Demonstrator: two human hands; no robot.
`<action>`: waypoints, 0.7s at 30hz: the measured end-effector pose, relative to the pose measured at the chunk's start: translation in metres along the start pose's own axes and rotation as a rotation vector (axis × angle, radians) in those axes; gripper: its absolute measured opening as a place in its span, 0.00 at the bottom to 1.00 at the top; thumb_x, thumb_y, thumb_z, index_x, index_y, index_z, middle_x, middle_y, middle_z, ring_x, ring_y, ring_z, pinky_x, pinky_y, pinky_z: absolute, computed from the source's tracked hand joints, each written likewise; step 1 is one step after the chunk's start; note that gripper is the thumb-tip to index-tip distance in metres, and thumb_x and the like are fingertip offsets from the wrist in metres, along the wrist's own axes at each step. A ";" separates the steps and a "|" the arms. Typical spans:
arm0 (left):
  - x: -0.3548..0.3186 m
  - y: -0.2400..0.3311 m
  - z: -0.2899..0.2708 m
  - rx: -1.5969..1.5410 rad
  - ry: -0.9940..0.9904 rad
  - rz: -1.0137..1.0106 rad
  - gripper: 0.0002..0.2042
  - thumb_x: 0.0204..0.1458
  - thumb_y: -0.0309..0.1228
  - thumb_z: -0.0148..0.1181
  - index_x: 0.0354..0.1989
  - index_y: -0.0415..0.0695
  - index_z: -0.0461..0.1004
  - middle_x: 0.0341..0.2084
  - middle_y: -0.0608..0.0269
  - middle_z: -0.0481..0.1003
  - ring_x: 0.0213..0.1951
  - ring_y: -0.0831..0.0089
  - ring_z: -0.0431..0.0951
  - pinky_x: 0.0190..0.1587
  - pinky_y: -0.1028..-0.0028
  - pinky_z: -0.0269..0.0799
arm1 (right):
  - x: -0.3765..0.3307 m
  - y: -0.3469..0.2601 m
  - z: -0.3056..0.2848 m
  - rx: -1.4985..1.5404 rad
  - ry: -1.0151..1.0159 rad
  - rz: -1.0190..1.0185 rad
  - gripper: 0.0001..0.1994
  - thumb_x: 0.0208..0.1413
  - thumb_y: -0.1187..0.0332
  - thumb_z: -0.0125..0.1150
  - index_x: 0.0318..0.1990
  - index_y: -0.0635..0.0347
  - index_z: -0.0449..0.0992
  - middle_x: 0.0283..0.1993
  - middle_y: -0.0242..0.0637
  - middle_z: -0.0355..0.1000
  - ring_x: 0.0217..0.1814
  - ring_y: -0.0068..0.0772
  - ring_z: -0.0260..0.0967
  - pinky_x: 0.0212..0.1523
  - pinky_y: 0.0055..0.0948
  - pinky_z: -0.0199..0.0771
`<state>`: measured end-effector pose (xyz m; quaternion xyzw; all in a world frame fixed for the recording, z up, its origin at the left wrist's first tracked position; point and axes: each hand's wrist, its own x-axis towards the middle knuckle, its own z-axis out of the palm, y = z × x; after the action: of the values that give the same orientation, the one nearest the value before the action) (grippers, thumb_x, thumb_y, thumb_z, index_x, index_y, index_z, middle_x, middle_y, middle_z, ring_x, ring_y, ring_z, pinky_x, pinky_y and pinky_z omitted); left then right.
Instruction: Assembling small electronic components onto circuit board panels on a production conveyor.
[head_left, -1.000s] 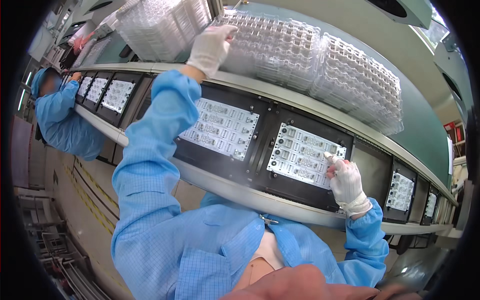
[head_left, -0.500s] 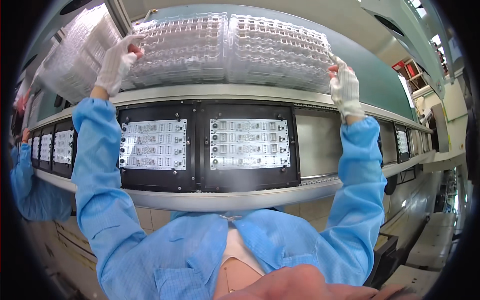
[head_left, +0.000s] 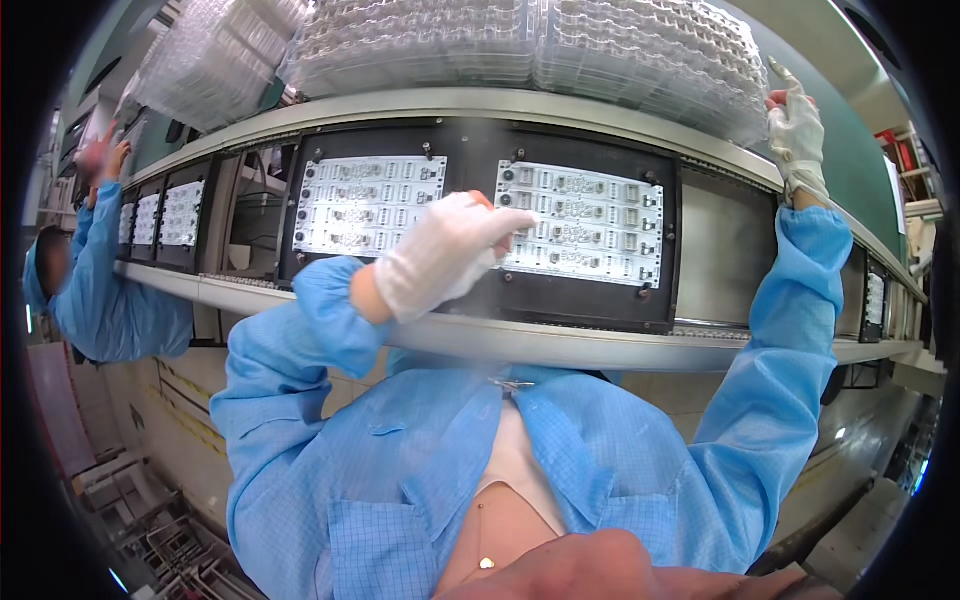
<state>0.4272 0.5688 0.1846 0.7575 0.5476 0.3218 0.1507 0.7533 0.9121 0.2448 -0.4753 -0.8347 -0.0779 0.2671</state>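
My left hand (head_left: 440, 250), in a white glove with bare fingertips, hovers over the left edge of the right-hand circuit board panel (head_left: 600, 235). Its fingers are curled in and the tip points at the panel; anything in it is hidden. A second white panel (head_left: 340, 205) lies in a black fixture (head_left: 470, 150) to the left, its lower right corner partly behind my hand. My right hand (head_left: 797, 140), gloved likewise, is beside the right end of a stack of clear plastic trays (head_left: 650, 75), index finger stretched upward, apparently touching the stack's edge.
Another clear tray stack (head_left: 420, 50) stands beside the first, and a tilted pile of clear trays (head_left: 215, 60) is farther left. A metal rail (head_left: 420, 108) runs between trays and fixtures. At the far left a co-worker in a blue smock (head_left: 120, 290) reaches over the line.
My left hand has left the tray stack and come down over the panels. My right hand remains by the right stack's edge. The whole view has shifted, and a gap shows left of the fixtures.
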 end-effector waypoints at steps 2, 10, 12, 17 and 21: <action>0.005 0.003 0.010 0.077 -0.046 0.073 0.21 0.46 0.20 0.62 0.52 0.46 0.77 0.29 0.63 0.77 0.36 0.63 0.77 0.43 0.67 0.73 | -0.020 -0.009 -0.009 0.044 0.041 -0.001 0.22 0.56 0.76 0.55 0.60 0.51 0.72 0.40 0.39 0.78 0.44 0.40 0.75 0.48 0.38 0.75; 0.003 0.004 0.015 0.287 -0.197 0.145 0.23 0.45 0.21 0.61 0.54 0.44 0.73 0.29 0.64 0.76 0.38 0.62 0.76 0.46 0.66 0.71 | -0.085 -0.086 -0.014 0.276 0.057 -0.297 0.25 0.51 0.83 0.58 0.58 0.57 0.74 0.36 0.39 0.76 0.39 0.37 0.76 0.41 0.34 0.77; 0.002 0.004 0.016 0.376 -0.198 0.188 0.23 0.44 0.20 0.61 0.54 0.43 0.73 0.28 0.63 0.75 0.36 0.62 0.77 0.44 0.66 0.72 | -0.096 -0.096 -0.015 0.318 0.062 -0.388 0.26 0.49 0.84 0.59 0.58 0.57 0.74 0.35 0.39 0.75 0.37 0.37 0.76 0.40 0.33 0.77; 0.007 -0.002 0.016 0.233 -0.169 0.135 0.22 0.44 0.19 0.62 0.52 0.42 0.74 0.27 0.60 0.75 0.33 0.61 0.76 0.42 0.65 0.72 | -0.122 -0.112 -0.015 0.501 -0.104 -0.231 0.30 0.48 0.84 0.59 0.62 0.54 0.73 0.34 0.38 0.74 0.33 0.35 0.75 0.36 0.32 0.77; 0.008 -0.001 0.017 0.131 -0.057 0.093 0.21 0.43 0.20 0.62 0.50 0.43 0.75 0.25 0.61 0.74 0.32 0.61 0.76 0.40 0.65 0.72 | -0.129 -0.124 -0.022 0.515 -0.186 -0.242 0.32 0.46 0.83 0.60 0.62 0.52 0.73 0.31 0.37 0.74 0.34 0.36 0.73 0.39 0.33 0.75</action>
<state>0.4398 0.5785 0.1737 0.7993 0.5271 0.2703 0.1013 0.7103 0.7401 0.2110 -0.2941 -0.8985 0.1488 0.2900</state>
